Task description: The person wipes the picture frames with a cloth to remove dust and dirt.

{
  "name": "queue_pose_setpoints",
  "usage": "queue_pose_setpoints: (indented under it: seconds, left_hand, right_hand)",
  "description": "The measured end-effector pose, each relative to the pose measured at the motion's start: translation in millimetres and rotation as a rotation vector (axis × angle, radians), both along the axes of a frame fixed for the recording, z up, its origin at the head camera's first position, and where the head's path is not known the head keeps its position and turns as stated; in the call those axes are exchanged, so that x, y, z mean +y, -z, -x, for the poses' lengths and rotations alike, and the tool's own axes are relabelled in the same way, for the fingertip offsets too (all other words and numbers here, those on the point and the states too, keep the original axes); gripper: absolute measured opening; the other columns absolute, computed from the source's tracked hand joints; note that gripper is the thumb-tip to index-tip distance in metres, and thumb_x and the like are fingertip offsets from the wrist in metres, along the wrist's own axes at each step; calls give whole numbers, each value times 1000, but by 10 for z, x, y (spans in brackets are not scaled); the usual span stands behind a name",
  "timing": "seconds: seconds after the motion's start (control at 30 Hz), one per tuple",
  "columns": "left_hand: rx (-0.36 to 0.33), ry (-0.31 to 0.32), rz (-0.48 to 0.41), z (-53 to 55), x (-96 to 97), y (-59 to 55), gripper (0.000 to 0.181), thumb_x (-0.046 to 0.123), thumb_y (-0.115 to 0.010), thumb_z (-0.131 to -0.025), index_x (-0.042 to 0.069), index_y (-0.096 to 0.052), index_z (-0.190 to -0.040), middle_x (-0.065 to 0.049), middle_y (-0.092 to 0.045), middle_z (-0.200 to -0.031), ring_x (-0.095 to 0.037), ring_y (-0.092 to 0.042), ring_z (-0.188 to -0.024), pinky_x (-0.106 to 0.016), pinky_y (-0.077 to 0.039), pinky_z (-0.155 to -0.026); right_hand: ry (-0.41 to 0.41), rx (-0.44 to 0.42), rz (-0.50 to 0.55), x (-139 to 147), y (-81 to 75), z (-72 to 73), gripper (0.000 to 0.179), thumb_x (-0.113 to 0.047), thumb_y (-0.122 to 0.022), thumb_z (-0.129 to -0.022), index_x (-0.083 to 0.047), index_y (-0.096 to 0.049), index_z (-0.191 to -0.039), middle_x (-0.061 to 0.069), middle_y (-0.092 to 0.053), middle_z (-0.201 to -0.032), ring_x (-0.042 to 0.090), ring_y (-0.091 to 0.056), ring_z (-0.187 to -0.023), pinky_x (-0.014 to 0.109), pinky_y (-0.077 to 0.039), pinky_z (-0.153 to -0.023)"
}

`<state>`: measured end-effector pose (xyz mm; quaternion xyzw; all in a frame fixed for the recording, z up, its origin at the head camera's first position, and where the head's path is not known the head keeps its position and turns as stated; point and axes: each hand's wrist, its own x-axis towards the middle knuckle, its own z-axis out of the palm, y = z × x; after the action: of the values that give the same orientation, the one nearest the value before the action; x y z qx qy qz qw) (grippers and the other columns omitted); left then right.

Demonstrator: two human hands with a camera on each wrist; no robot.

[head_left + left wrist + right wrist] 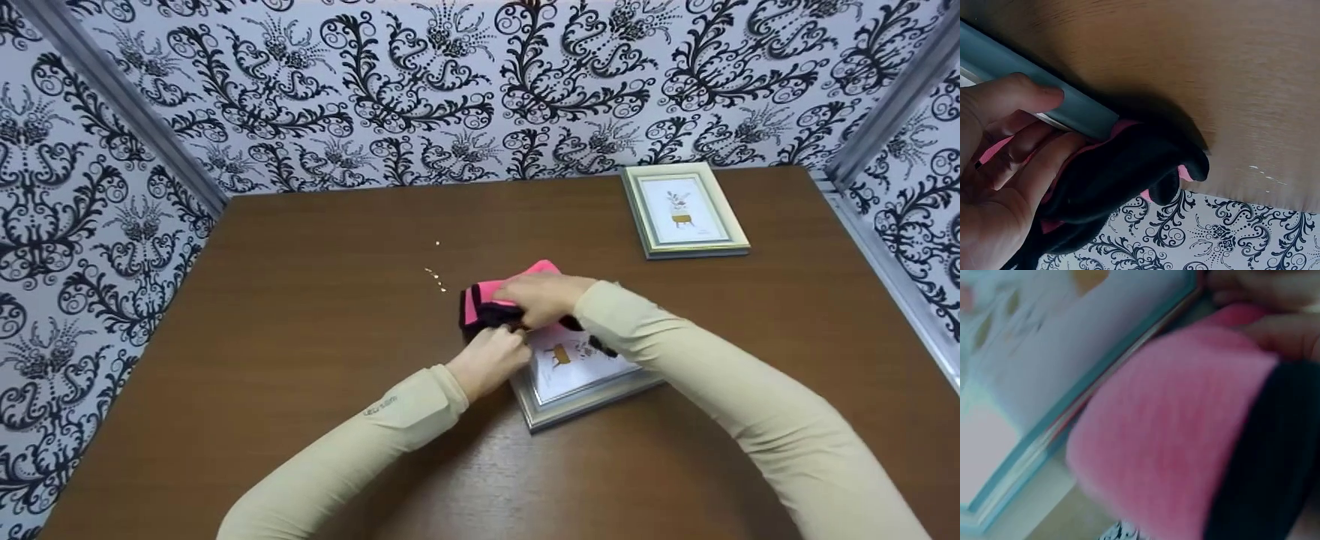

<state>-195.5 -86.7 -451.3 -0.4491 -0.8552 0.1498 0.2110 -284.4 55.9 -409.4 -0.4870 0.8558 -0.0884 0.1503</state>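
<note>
A picture frame (pixel 592 397) with a plant print lies tilted sideways on the brown table, a pink and black cloth (pixel 480 300) bunched over its far left corner. At the frame's left edge, my left hand (pixel 491 360) is curled. Its thumb (pixel 1027 95) presses the grey outer side in the left wrist view, while its fingers (pixel 1022 146) bend over the edge against the cloth. My right hand (pixel 544 296) grips the cloth from above. The cloth's pink side fills much of the blurred right wrist view, beside the framed glass.
A second picture frame (pixel 739 232) with a similar print lies near the table's back right. Small bright specks (pixel 436 279) dot the table (pixel 322 300) left of the cloth. Patterned wall panels (pixel 420 90) border the back and sides.
</note>
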Motion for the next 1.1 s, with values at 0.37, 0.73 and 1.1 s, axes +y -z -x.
queue_pose_setpoints:
  seconds: [0.37,0.73,1.1]
  left_hand:
    - [-120,8,-64,45,21,-22,14,2,-68,-76,14,-67,-69,-2,-62,-67,-19,-61,-58,-29,-52,-50]
    - [-59,-11,-43,24,5,12,13,8,-68,-79,19,-70,-71,1,-62,-72,-17,-61,-63,-28,-52,-52]
    - [-117,21,-106,18,-29,8,15,1,-69,-78,15,-67,-71,-1,-61,-70,-18,-58,-62,-27,-52,-50]
  right_hand:
    - [225,121,45,1009,76,124,25,5,-71,-74,-8,-65,-95,11,-67,-96,31,-63,-93,48,-48,-88]
    - [41,239,78,797,188,-375,69,17,-69,-70,-6,-56,-134,13,-54,-136,34,-47,-127,47,-36,-105]
    - [87,503,-69,1389,214,-421,48,16,-60,-80,3,-59,-127,20,-54,-133,38,-51,-121,47,-40,-102]
